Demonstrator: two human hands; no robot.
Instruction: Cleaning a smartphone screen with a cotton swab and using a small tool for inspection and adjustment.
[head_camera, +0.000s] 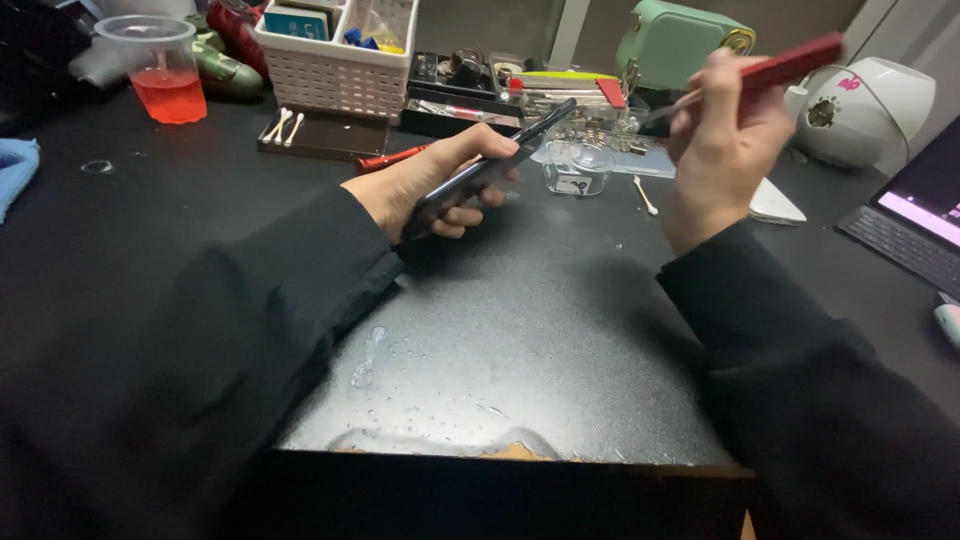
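Black and faintly speckled, the tabletop (560, 340) fills the view, with a smear of droplets (365, 365) toward 7 o'clock and clutter along its far edge. The left hand (425, 185) sits just above centre, its grip closed around a dark smartphone (495, 165) held edge-on and tilted, the far end pointing toward 1 o'clock. The right hand (725, 140), at 2 o'clock, is raised off the surface, its grip clenched on a red-handled tool (785, 65) whose thin metal tip (665, 110) aims back toward the phone.

Just beyond the phone stands a small clear jar (578, 167), with a cotton swab (645, 195) lying beside it. At 11 o'clock are a white basket (335, 75) and a plastic cup of red liquid (160, 70); a laptop (915, 225) lies at 3 o'clock.

Judging by this, the phone is pinched only along its edges, so pressure from the tool could twist it loose onto the tabletop. The tip could also skid and scratch the phone, and a sweeping sleeve might knock the jar over.
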